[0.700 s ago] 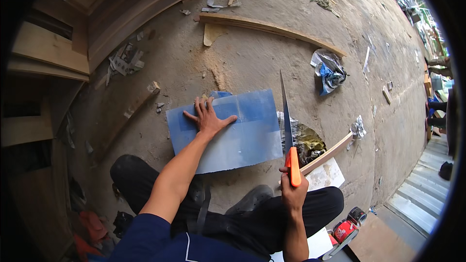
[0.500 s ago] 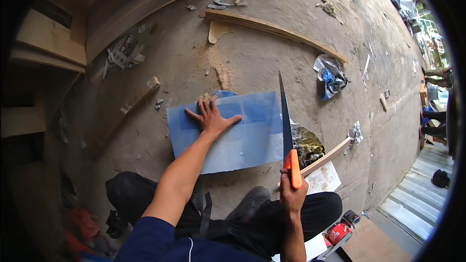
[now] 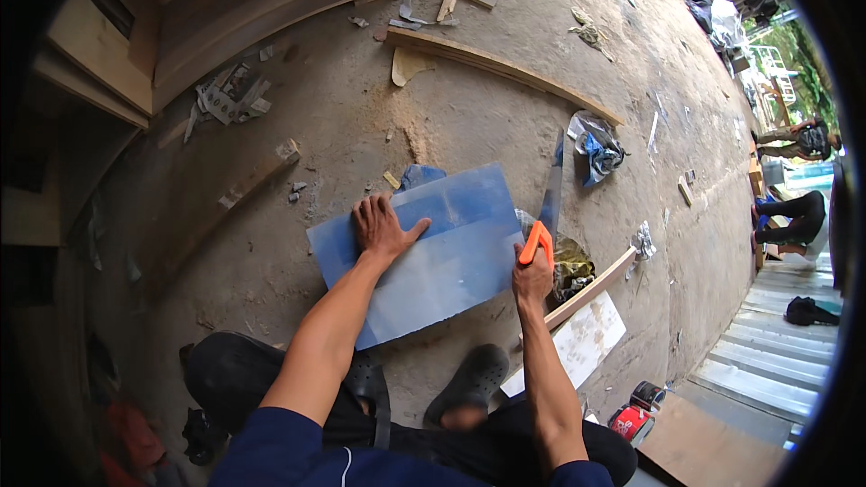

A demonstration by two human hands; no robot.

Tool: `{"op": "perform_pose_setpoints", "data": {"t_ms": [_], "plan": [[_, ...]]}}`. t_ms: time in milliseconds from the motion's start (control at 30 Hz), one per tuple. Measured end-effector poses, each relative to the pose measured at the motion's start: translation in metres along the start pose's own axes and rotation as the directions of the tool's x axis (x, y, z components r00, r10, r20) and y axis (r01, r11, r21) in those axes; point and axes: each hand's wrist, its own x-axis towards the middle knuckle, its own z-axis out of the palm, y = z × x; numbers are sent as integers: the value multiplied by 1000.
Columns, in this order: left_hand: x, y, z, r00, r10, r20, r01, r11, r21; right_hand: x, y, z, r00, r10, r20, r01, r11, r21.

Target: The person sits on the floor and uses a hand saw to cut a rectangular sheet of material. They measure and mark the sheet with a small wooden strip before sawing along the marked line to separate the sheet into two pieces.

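The right grip (image 3: 533, 278) is clenched around the orange handle of a handsaw (image 3: 551, 194), while the left grip (image 3: 381, 230) is laid palm down on a blue panel (image 3: 442, 275), its thumb spread to the right and its fingers brought to the far edge, nothing clasped in full. The panel is set before the person's feet, above a concrete floor (image 3: 487, 95) strewn with scraps; whether it is propped on something cannot be told. The saw is held just beside the panel's right end, and contact between the two cannot be made out.

For a sure hold, the panel is best pinned by weight through the left palm, with fingers and thumb kept well apart from the blade. The saw is best held with the wrist in line with the forearm and the blade upright to the sheet.

The blade's tip is pointed away from the person and slightly to the right, its long axis carried almost straight outward. The panel's long axis is laid across the body, aslant, its right end farther out. To the saw's right, a crumpled plastic bag (image 3: 599, 149) and a wooden strip (image 3: 595, 293) are seen.
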Motion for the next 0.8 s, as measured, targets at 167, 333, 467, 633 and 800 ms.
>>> {"op": "perform_pose_setpoints", "data": {"t_ms": [167,333,467,633,800], "plan": [[-19,1,-9,993,-90,79,93,995,-30,-17,8,6,998,-4,60,-1,997,78],[-27,-9,-12,998,-29,-59,27,999,-29,-35,12,9,995,21,93,-32,992,124],[-24,-40,-14,991,116,-70,-117,993,-13,-32,17,14,992,-28,121,20,998,66],[-60,-68,-42,958,-165,-234,206,965,162,-38,35,15,987,-5,159,-9,996,87],[-95,-69,-51,678,-730,-86,702,677,-219,-32,32,10,984,-14,178,10,1000,27]]}}
